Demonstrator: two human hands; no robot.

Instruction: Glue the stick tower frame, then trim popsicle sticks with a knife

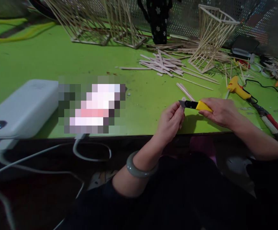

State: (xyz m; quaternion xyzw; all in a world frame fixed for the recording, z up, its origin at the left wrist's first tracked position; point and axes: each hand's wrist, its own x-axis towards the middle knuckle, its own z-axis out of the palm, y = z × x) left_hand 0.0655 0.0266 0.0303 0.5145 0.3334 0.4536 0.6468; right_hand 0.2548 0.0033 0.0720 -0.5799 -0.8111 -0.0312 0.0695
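In the head view my right hand (219, 110) is wrapped round a yellow and black utility knife (202, 105), its blade pointing left. The blade tip meets the fingertips of my left hand (171, 119), which are pinched together. Between those fingers a small pale piece (184, 99) pokes out, seemingly the end of a wooden craft stick; most of it is hidden by the fingers. Just beyond the knife, a few pale craft sticks (185, 91) lie side by side on the green table (143, 111).
A pile of craft sticks (162, 64) lies farther back, beside a twisted stick frame (213, 38). To the right rest a yellow glue gun (239, 88) and a red-and-white-handled tool (270, 121). A white power bank (24, 108) and a blurred-out phone (95, 107) occupy the left.
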